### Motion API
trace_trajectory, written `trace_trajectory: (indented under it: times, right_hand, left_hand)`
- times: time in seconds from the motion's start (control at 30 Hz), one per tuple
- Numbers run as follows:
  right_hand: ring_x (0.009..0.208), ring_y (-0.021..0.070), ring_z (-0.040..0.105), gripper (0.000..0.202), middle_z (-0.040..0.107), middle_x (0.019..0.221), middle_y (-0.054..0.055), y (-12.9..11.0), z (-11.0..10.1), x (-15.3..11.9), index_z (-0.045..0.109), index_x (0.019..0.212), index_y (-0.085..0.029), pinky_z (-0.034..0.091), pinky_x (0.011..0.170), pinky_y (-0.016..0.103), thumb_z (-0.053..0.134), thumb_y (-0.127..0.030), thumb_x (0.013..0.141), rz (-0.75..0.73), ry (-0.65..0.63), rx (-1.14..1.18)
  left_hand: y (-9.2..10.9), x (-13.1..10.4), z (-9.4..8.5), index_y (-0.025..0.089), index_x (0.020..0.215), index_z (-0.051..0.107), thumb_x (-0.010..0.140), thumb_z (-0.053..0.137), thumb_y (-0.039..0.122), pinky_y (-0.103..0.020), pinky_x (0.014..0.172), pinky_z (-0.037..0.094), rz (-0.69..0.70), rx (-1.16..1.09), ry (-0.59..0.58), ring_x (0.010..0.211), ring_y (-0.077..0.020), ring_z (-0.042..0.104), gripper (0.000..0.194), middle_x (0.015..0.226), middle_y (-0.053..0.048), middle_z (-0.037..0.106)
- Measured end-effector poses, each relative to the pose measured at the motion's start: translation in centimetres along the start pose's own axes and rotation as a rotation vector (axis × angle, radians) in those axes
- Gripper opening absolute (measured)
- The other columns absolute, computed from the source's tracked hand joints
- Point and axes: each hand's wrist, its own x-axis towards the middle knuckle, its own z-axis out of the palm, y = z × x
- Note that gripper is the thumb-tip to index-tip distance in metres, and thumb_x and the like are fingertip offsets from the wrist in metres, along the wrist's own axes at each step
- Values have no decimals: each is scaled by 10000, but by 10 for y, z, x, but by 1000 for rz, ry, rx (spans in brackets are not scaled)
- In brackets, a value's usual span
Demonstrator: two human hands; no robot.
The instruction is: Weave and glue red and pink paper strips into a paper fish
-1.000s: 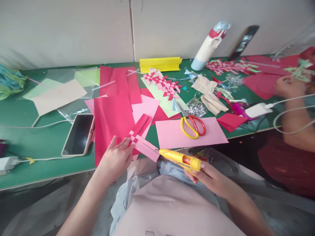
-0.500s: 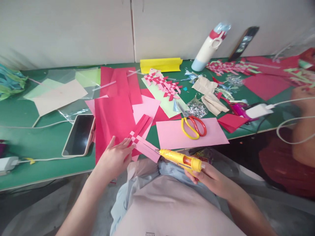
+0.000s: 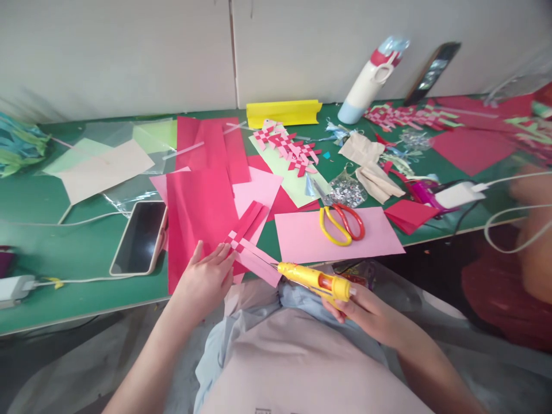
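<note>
My left hand [image 3: 209,273] lies flat with its fingers stretched out, the fingertips touching the edge of a woven strip piece [image 3: 236,241]. Red and pink paper strips cross there in a small checkered patch. The red strips [image 3: 250,220] run up to the right, and a pink strip [image 3: 261,264] slants down to the right. In my right hand [image 3: 366,310] is a yellow glue gun [image 3: 310,277], its nozzle pointing left over the pink strip. Whether the nozzle touches the paper I cannot tell. Beneath my left fingers lies a large red sheet [image 3: 198,213].
Scissors [image 3: 335,225] with yellow and red handles rest on a pink sheet [image 3: 297,238]. Finished woven pieces [image 3: 287,148] lie behind. A phone [image 3: 138,238] is at left; a bottle [image 3: 366,86] stands near the wall. At right is another person's blurred arm [image 3: 535,241].
The glue gun and my right hand have shifted very slightly left. My left hand stays on the woven strips. The other person's arm at the right has moved a little.
</note>
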Motion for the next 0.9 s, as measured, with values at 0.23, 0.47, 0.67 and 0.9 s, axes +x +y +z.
trace_trajectory:
  times: [0.23, 0.47, 0.67, 0.9]
  right_hand:
    - [625, 128, 427, 404, 469, 687, -6, 3, -1, 1, 433, 721, -203, 375, 624, 262, 355, -493, 991, 0, -2, 4]
    - [626, 128, 432, 396, 465, 686, -8, -2, 1, 0, 438, 745, -204, 395, 637, 265, 353, -505, 988, 12, 6, 2]
    - [624, 129, 440, 388, 465, 681, -10, 0, 1, -1, 438, 765, -204, 388, 635, 272, 351, -508, 989, -8, 1, -1]
    - [619, 132, 431, 378, 463, 682, -11, 0, 1, 1, 446, 784, -207, 394, 640, 274, 349, -510, 988, -2, -3, 4]
  left_hand:
    - [1, -1, -2, 91, 1259, 579, 905, 361, 164, -554, 1120, 348, -3, -19, 16, 1245, -276, 559, 422, 1315, -186, 596]
    - [-6, -4, -4, 76, 1375, 444, 853, 332, 90, -509, 1129, 357, -22, -48, 0, 1168, -246, 621, 534, 1319, -167, 598]
    - [-2, -2, -7, 117, 1314, 524, 848, 340, 86, -553, 1115, 353, -3, -47, -27, 1230, -259, 574, 502, 1341, -166, 576]
    - [-5, -2, -10, 191, 1274, 586, 830, 359, 78, -579, 1123, 328, 31, -99, -48, 1287, -249, 520, 512, 1340, -116, 592]
